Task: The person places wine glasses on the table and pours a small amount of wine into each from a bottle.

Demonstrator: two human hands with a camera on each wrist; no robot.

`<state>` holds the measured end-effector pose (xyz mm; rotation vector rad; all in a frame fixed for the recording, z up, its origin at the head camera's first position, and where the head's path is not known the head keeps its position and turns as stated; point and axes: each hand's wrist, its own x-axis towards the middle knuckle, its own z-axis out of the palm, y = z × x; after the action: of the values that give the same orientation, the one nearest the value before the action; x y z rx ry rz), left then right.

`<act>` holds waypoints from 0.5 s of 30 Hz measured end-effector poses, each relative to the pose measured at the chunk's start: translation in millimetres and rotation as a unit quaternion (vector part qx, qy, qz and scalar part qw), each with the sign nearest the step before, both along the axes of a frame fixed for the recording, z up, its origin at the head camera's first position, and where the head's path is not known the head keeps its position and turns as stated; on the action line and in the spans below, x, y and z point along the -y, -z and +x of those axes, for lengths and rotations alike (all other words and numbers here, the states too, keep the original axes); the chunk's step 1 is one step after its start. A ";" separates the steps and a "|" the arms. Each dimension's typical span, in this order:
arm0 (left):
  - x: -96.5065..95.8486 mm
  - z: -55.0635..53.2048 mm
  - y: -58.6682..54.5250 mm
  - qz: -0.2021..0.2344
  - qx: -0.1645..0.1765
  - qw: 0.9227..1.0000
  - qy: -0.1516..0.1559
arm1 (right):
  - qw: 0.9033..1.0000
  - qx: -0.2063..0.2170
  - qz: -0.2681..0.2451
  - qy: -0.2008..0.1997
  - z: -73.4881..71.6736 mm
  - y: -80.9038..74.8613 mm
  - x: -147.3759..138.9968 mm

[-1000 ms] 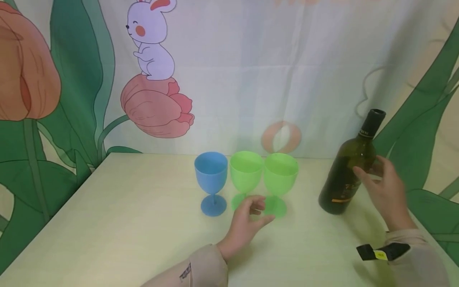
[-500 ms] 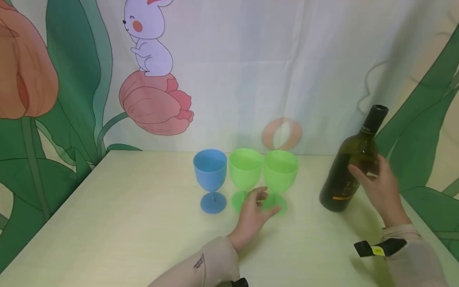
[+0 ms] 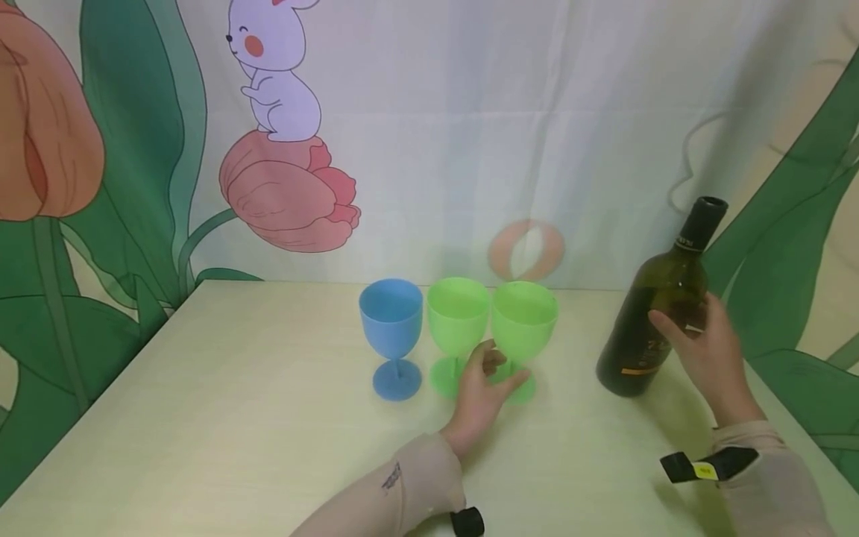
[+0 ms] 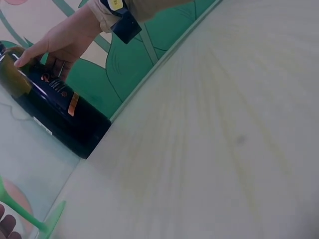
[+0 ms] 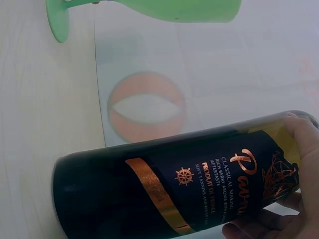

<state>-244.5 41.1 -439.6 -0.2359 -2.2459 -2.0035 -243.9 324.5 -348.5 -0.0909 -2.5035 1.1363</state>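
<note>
Three plastic goblets stand upright in a row: a blue goblet (image 3: pixel 391 317), a middle green goblet (image 3: pixel 458 313) and a right green goblet (image 3: pixel 525 317). My left hand (image 3: pixel 478 399) is at the stem of the right green goblet, thumb and fingers spread on either side; contact cannot be made out. In the left wrist view its fingertips show beside the green stem (image 4: pixel 22 210). With thumb and fingers round its upper body, my right hand (image 3: pixel 716 365) grips a dark wine bottle (image 3: pixel 644 328). The bottle's label (image 5: pixel 224 184) faces the right wrist camera.
The goblets and bottle are on a pale table (image 3: pixel 268 418) whose back edge meets a printed curtain (image 3: pixel 429 149). Left and right table edges slope outward toward the front. Each wrist carries a dark strap; the right strap (image 3: pixel 711 466) is the more visible.
My left hand has moved right and slightly away from me, toward the right green goblet's stem. The right hand has shifted slightly on the bottle. The goblets hold their places.
</note>
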 end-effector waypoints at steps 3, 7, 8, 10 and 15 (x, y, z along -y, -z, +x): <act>-1.8 -2.7 -0.3 0.007 0.005 1.000 0.000 | 1.000 0.002 -0.001 -0.001 0.2 0.1 0.5; -3.9 -4.3 -0.3 0.016 0.010 1.000 0.004 | 1.000 0.005 0.001 -0.003 0.0 0.0 0.2; -4.4 -4.2 -0.5 0.020 0.011 1.000 0.005 | 1.000 0.005 0.001 -0.003 -0.1 -0.1 0.0; -5.2 -4.3 -0.4 0.025 0.012 1.000 0.006 | 1.000 0.007 0.003 -0.004 -0.7 -0.6 -0.5; -6.0 -3.2 -2.0 0.031 0.013 0.999 0.009 | 1.000 0.014 -0.008 -0.003 -5.1 -2.4 1.2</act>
<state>-247.7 47.1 -437.6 -0.2265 -2.2006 -2.0934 -249.0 323.3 -346.1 -0.1033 -2.5206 1.1661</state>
